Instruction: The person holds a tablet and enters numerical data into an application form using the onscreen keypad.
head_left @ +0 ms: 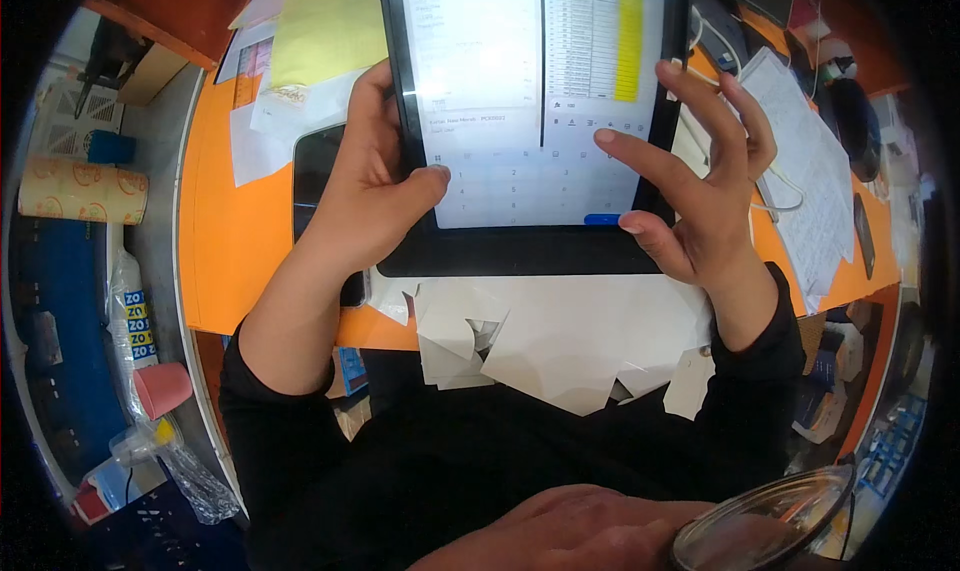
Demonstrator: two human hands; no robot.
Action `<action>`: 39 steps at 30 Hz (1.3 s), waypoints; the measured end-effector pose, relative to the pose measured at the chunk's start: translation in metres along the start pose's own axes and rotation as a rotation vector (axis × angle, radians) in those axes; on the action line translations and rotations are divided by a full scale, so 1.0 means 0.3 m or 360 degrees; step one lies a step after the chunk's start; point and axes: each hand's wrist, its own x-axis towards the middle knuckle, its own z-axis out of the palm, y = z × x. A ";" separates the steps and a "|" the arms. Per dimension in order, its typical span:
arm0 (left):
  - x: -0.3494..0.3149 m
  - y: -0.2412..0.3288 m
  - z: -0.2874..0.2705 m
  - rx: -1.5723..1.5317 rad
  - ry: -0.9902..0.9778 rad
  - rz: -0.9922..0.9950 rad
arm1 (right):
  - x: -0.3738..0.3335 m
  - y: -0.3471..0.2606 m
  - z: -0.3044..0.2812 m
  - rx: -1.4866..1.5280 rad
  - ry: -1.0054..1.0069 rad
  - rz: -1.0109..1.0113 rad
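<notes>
A black-framed tablet (540, 251) stands tilted in front of me at the top centre of the head view. Its lit screen has two side-by-side panes, one with a table and a yellow column, above an on-screen number keypad. My left hand (375, 191) grips the tablet's left edge, thumb on the front by the keypad's left side, fingers behind. At the tablet's right side, my right hand (705, 176) is spread, holding nothing. Its index fingertip is over the toolbar above the keypad and its thumb is beside a blue key; whether they touch the glass I cannot tell.
White paper sheets (570, 336) lie under the tablet at the front edge of the orange desk (225, 261). A dark phone-like device (318, 171) is by my left forearm. Yellow paper (335, 31) lies far left; written sheets (815, 196) and white cables are right. A pink cup (163, 389) stands left.
</notes>
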 end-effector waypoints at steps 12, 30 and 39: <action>0.002 0.031 0.010 -0.0037 0.0036 -0.0074 | -0.001 0.003 -0.006 0.0097 0.0033 -0.0030; 0.000 0.048 0.028 -0.0083 0.0151 -0.0166 | 0.000 0.011 0.002 -0.0079 0.0113 0.0225; -0.003 0.040 0.028 -0.0124 0.0139 -0.0134 | 0.020 0.013 0.031 -0.0189 0.0174 0.0413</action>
